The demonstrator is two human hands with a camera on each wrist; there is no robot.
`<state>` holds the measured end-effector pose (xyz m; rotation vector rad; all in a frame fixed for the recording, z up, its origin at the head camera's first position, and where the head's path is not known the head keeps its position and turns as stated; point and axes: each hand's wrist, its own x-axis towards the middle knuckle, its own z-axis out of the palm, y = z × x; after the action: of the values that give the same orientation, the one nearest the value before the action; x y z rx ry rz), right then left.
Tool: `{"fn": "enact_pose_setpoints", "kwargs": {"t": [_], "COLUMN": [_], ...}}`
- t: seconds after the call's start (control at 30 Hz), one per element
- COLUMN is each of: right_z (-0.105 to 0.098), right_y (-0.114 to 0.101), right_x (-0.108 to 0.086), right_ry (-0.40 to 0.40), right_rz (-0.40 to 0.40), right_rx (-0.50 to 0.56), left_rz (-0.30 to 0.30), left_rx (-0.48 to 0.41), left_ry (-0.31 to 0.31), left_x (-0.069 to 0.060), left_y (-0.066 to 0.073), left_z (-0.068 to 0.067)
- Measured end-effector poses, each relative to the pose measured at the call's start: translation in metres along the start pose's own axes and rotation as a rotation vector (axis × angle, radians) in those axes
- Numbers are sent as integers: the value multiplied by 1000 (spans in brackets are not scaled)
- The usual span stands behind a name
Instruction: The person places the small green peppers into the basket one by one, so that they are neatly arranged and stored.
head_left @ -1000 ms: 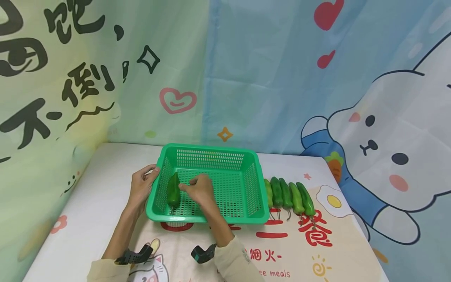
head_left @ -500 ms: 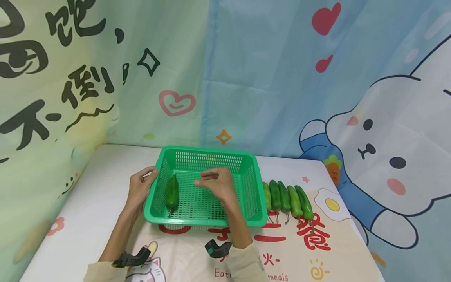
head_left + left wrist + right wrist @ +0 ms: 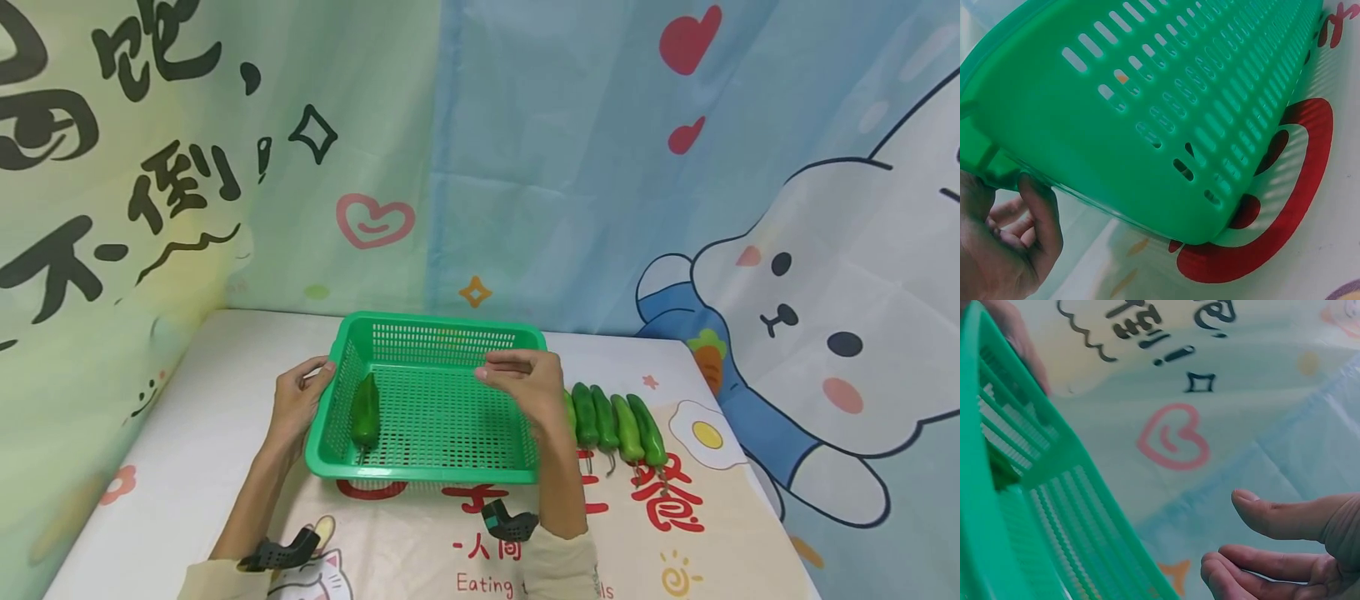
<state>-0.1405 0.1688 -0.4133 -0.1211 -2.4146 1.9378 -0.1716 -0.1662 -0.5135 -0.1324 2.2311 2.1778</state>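
Observation:
A green slotted basket (image 3: 450, 477) stands on the table with one green pepper (image 3: 365, 412) lying upright along its left side. My left hand (image 3: 295, 402) grips the basket's left rim; in the left wrist view that hand (image 3: 1019, 240) has thumb and fingers at the rim's edge. My right hand (image 3: 534, 387) hovers over the basket's right side, holding nothing; the right wrist view shows its thumb and fingers (image 3: 1291, 544) apart. Just right of the basket several green peppers (image 3: 606, 419) lie side by side, the leftmost partly hidden by my right hand.
The table (image 3: 180, 433) carries a printed cloth with red characters and an egg picture (image 3: 707, 433). Behind it hangs a printed curtain (image 3: 525, 208) with a cartoon rabbit at the right.
My right hand has moved away from the pepper in the basket, rightward across to the basket's right side. The left hand stays at the left rim.

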Motion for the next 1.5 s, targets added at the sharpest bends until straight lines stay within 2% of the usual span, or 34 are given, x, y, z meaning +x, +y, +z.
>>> {"fn": "enact_pose_setpoints", "kwargs": {"t": [0.3,0.7,0.9,1.23,1.37,1.5], "right_z": [-29,-70,-102,-139,-151,-163], "right_y": [4,19,28,47,55,63], "right_x": [-4,-6,-11,-13,-14,-14], "right_ry": [75,202,222,310,378,443], "right_rz": [22,118,205,245,252,293], "right_rx": [10,-3,-43,-105,-88,-94], "left_rz": [-27,-4,2,5,4,12], "left_rx": [-4,2,-2,11,14,10], "left_ry": [4,6,0,0,3,-2], "left_x": [1,-1,1,3,2,1], "left_y": [-3,-2,-1,1,0,-1], "left_z": [-5,-5,2,1,-1,-1]}}
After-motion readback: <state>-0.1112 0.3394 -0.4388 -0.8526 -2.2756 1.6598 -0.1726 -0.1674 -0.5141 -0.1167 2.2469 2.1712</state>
